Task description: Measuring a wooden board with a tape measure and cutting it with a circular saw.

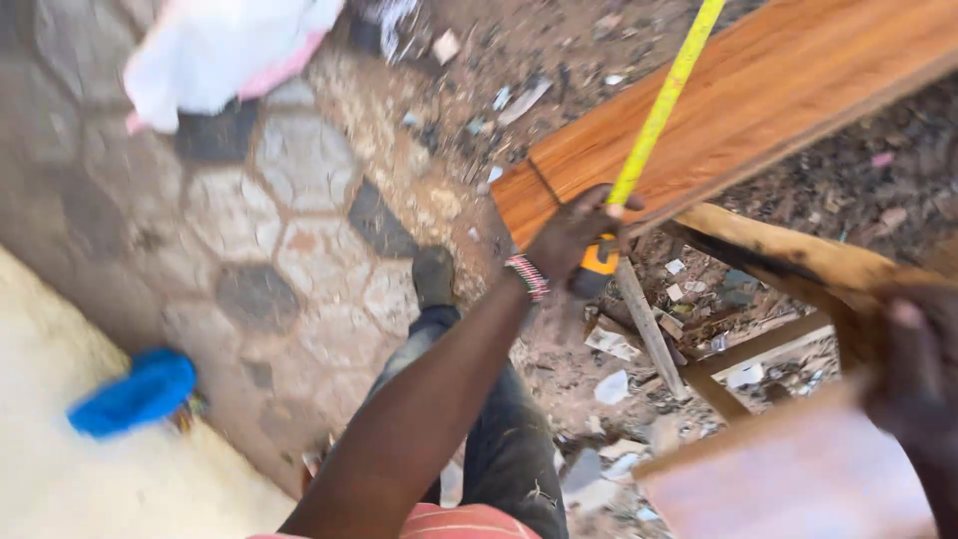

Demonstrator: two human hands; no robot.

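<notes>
Tape measure [639,150], one, lies along one plank [758,100], left hand [574,235] grip closed on its case; right hand [913,369] grip unclear.

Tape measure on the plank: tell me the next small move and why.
Probably slide the left hand so the tape measure case sits square at the plank end. The yellow blade runs up along the board, but the case hangs just off its near end. The right hand is blurred at the frame's edge.

This is an outdoor carpentry yard, a rough open-air workshop. Hexagonal paving stones [299,160] cover the ground on the left; on the right, bare dirt is littered with wood offcuts and scraps [639,329]. A long orange-brown plank [758,100] lies across a rough timber frame [788,260], with a yellow tape measure [659,110] stretched along it.
</notes>
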